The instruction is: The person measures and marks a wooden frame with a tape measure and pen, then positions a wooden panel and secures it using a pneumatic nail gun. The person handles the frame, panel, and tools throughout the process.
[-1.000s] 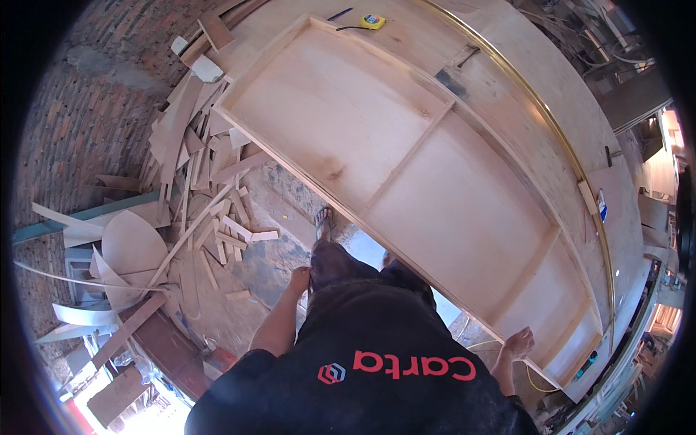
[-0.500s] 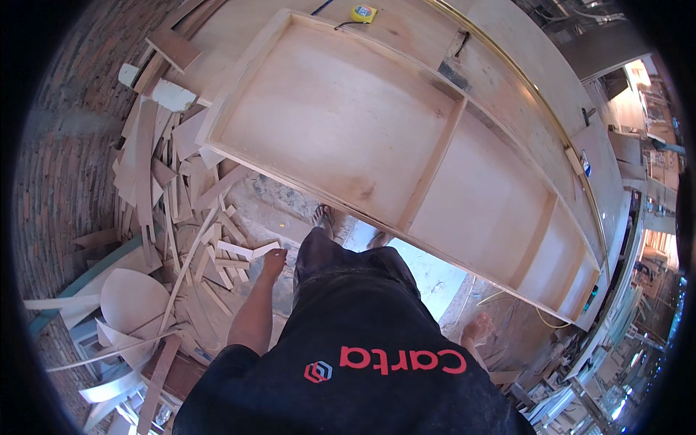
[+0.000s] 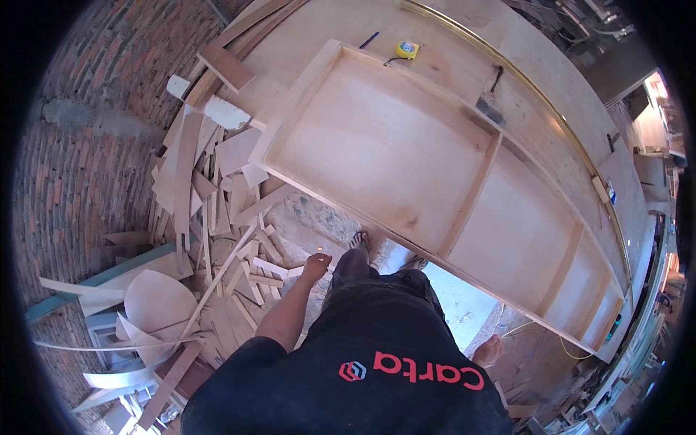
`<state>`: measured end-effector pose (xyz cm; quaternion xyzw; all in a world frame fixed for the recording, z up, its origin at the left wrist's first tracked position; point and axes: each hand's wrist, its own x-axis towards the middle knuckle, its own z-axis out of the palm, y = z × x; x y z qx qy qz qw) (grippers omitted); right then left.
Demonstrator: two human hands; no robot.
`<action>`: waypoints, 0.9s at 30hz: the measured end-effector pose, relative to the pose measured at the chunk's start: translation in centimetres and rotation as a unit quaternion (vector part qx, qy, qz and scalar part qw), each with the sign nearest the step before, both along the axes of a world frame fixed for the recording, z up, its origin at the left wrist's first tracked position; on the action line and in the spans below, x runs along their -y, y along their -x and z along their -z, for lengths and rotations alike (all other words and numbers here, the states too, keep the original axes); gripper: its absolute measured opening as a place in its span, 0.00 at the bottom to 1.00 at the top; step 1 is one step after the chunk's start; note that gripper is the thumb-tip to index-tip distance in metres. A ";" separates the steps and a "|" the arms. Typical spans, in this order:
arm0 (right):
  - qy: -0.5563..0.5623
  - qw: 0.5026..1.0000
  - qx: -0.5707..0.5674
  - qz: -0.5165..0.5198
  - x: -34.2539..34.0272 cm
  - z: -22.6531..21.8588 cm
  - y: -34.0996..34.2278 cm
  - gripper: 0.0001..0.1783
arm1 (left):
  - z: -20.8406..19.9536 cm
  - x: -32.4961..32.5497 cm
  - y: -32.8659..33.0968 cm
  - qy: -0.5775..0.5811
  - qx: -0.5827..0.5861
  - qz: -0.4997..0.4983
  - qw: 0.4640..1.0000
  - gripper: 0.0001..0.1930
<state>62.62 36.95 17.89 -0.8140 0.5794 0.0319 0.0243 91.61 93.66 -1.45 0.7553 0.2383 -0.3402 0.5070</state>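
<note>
My left hand (image 3: 317, 267) hangs low beside my left leg, its fingers loosely bent and nothing seen in them. Below it on the floor lies a pale, bent-looking wooden strip (image 3: 270, 267), apart from the fingers. On my other side my right hand (image 3: 488, 351) hangs with fingers loosely apart, holding nothing visible. In front of me a long wooden frame (image 3: 471, 199) with a flat panel back and crosspieces lies on a broad plywood worktop (image 3: 449, 80). Neither hand touches the frame.
A yellow tape measure (image 3: 407, 49) and a dark pen (image 3: 369, 40) lie beyond the frame. A brass-coloured strip (image 3: 507, 65) curves across the worktop. Wood offcuts (image 3: 243, 210) heap on the floor at left, near a brick wall (image 3: 94, 145). A yellow cord (image 3: 573, 354) hangs at right.
The whole view has shifted, so the frame and the offcuts sit farther right and lower. Both hands still hang at my sides, and the things on the worktop keep their places.
</note>
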 end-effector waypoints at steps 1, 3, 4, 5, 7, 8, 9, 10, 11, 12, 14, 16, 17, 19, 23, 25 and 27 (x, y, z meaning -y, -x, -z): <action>0.003 1.000 -0.002 -0.003 0.1 0.6 0.9 0.27 | 0.1 0.5 -0.9 -0.001 0.000 0.016 1.000 0.21; -0.013 1.000 0.015 -0.007 -0.8 1.4 2.1 0.27 | -1.1 0.2 -2.0 -0.006 -0.002 0.007 1.000 0.19; -0.021 0.999 0.030 -0.007 -0.7 1.1 1.2 0.27 | -1.7 0.5 -2.2 0.010 -0.009 -0.004 1.000 0.19; -0.027 0.999 0.044 -0.007 -0.4 0.7 0.4 0.26 | -2.4 0.1 -2.4 -0.005 -0.020 0.043 0.999 0.20; 0.003 0.997 0.060 0.041 -1.5 0.2 1.2 0.23 | 0.4 -1.7 -2.3 0.029 -0.067 0.121 0.990 0.17; 0.003 0.997 0.039 0.069 -3.1 -0.2 2.5 0.22 | 3.9 -3.9 -1.3 0.018 0.003 0.180 0.984 0.13; 0.002 0.995 0.024 0.092 -4.6 -0.4 2.9 0.20 | 6.2 -5.2 -1.2 0.005 0.082 0.231 0.969 0.11; 0.001 0.993 0.041 0.114 -5.0 -0.4 1.8 0.20 | 5.5 -4.8 -2.8 0.014 -0.052 0.230 0.972 0.14; -0.003 0.990 0.054 0.133 -5.3 -0.7 1.3 0.19 | 4.4 -4.2 -3.2 0.039 -0.105 0.193 0.975 0.19; -0.011 0.986 0.064 0.153 -6.2 -0.2 3.4 0.20 | 3.9 -3.3 -2.5 0.031 -0.102 0.123 0.987 0.20; 0.007 0.983 0.071 0.168 -8.0 0.4 5.5 0.19 | 3.4 -3.3 -3.1 0.041 0.135 0.381 0.914 0.19; 0.004 0.978 0.077 0.192 -10.3 0.8 7.1 0.19 | 0.5 -1.3 -3.8 0.019 0.130 0.390 0.911 0.17; -0.009 0.975 0.072 0.211 -11.1 0.8 7.6 0.19 | -0.4 -0.4 -4.2 0.009 0.101 0.384 0.918 0.16; -0.036 0.966 0.061 0.248 -12.5 0.8 9.2 0.20 | -2.4 2.6 -4.8 -0.001 0.053 0.371 0.927 0.16; -0.066 0.950 0.060 0.298 -14.3 3.4 15.5 0.21 | -4.8 9.4 -5.1 -0.068 0.036 0.486 0.871 0.19; -0.090 0.932 0.061 0.345 -14.7 4.2 18.5 0.22 | -3.4 12.1 -3.9 -0.092 0.117 0.531 0.835 0.19; -0.106 0.922 0.064 0.368 -14.1 4.6 21.6 0.23 | -2.4 15.7 -2.7 -0.100 0.172 0.582 0.789 0.19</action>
